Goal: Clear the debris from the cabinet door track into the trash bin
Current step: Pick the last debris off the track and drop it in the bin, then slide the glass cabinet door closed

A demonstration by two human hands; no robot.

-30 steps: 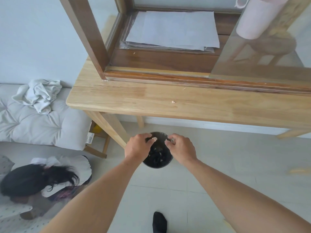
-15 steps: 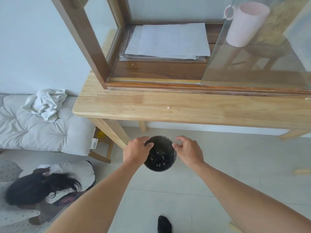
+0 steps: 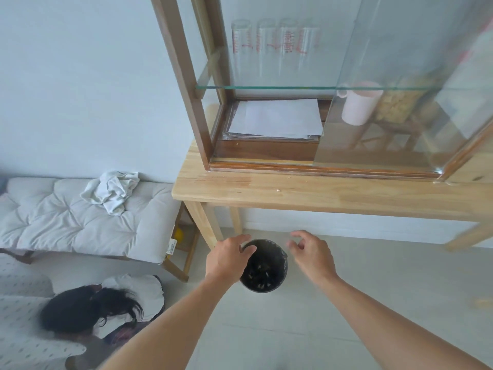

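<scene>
Debris (image 3: pixel 262 273) lies inside the trash bin (image 3: pixel 283 273); left hand (image 3: pixel 229 259) and right hand (image 3: pixel 312 256) hover above it, loosely open and empty, apparently after release.

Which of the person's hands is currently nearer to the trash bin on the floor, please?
Left. The left hand overlaps the trash bin at its left rim, fingers curled over the edge. The right hand hovers open just off the bin's right side, apart from it.
</scene>
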